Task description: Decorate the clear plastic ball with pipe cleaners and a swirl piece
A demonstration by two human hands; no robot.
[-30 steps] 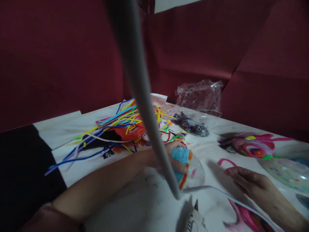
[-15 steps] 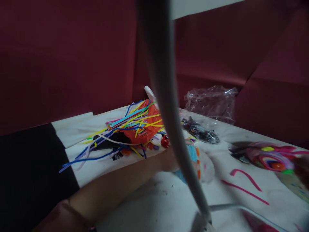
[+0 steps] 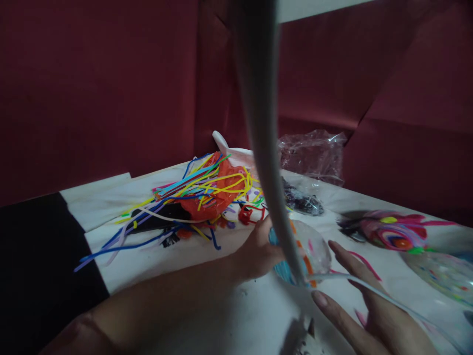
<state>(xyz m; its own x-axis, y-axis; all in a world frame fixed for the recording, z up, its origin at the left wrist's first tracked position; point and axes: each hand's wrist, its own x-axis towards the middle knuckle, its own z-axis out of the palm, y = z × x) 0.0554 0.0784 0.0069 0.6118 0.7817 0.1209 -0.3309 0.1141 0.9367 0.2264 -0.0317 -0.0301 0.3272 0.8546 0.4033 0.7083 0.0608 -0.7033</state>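
Note:
My left hand (image 3: pixel 258 254) reaches in from the lower left and grips the left side of a rounded translucent piece (image 3: pixel 312 246), decorated with blue, a row of orange dashes and a pink mark. Some of its fingers are hidden behind the piece and a blurred grey bar (image 3: pixel 264 123). My right hand (image 3: pixel 373 305) is at the lower right, its thumb and index finger spread near the piece's right edge, holding nothing visible. Pink strips (image 3: pixel 365 264) lie on the white table (image 3: pixel 221 310) behind the right fingers.
Colourful pipe cleaners (image 3: pixel 199 190) lie heaped over an orange-red sheet (image 3: pixel 207 209). Clear plastic packaging (image 3: pixel 312 158) and a dark wrapped bundle (image 3: pixel 303 199) lie behind. A painted fish-like piece (image 3: pixel 395 234) and a speckled oval (image 3: pixel 443 276) sit right. A thin pale cable (image 3: pixel 388 296) crosses the front.
My right hand has come in from the right edge toward the translucent piece. More of the piece's orange dashes show, and the view has shifted slightly. My left hand keeps its grip.

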